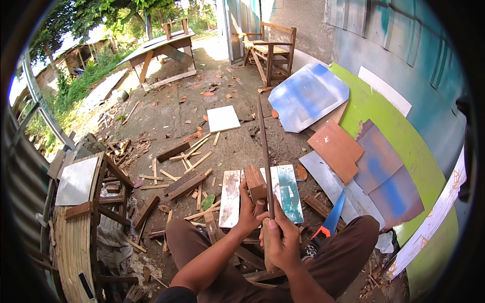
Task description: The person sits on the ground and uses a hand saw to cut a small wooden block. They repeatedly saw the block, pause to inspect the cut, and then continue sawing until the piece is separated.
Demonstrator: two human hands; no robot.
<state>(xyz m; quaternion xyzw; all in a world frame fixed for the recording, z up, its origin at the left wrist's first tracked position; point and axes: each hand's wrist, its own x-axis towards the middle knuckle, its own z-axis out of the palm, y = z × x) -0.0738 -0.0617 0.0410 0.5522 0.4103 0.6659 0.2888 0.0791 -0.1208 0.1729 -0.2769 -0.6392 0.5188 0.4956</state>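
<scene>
My left hand (247, 210) is closed around a short, thick brown wood block (255, 183), held up at a tilt. My right hand (283, 239) grips a pale wooden handle (268, 250), from which a long, narrow, dark blade-like strip (264, 136) points away from me. The strip passes close along the block's right side; whether they touch, I cannot tell. Both hands are close together above my knees. Beneath them lies a low board of white and teal painted planks (285, 194). By my right knee is a handsaw (333, 217) with a blue blade and orange handle.
Wood offcuts (189, 184) and thin sticks litter the ground at left. A slatted wooden bench (76, 242) stands at far left. A white square panel (223, 118) lies ahead. Painted sheets (336, 149) lean at right. A wooden chair (273, 48) and table (161, 53) stand farther back.
</scene>
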